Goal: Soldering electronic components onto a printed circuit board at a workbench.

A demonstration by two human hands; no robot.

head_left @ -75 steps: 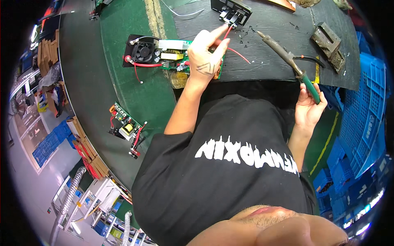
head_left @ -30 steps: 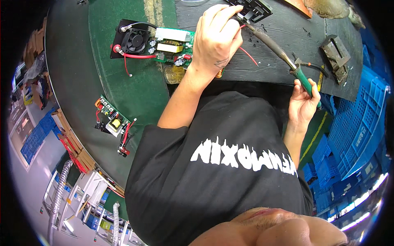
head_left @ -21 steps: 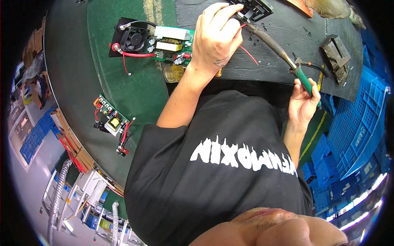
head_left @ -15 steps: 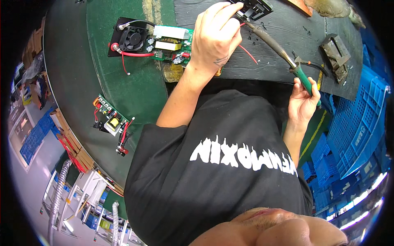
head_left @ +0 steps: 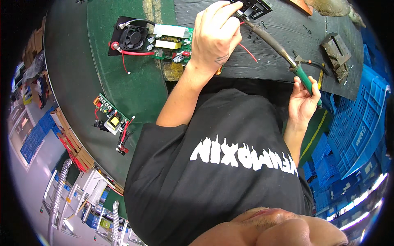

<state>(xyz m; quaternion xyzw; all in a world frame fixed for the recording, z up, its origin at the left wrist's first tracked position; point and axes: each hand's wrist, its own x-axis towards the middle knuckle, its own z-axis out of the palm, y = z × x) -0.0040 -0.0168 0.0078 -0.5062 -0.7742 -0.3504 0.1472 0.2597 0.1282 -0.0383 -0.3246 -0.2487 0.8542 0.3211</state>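
My right hand point(head_left: 303, 100) grips the green handle of a soldering iron point(head_left: 304, 78). The iron's long metal shaft slants up and left, and its tip ends beside a black slotted panel point(head_left: 256, 9) at the top edge. My left hand point(head_left: 216, 37) is closed at that panel's left side, fingers bent and pressed together; what they pinch is hidden. Under and left of this hand lies a green circuit board point(head_left: 162, 54) with white and yellow components, partly covered by the hand. It is wired to a black fan point(head_left: 134, 37). A thin red wire point(head_left: 248, 53) emerges beside the left hand.
A smaller circuit board point(head_left: 110, 116) lies on the green mat point(head_left: 135, 90). On the dark worktop point(head_left: 279, 67), a metal block point(head_left: 337, 53) and a cable with a metal end point(head_left: 314, 63) sit at the right. Blue crates point(head_left: 361, 123) stand beyond the right edge.
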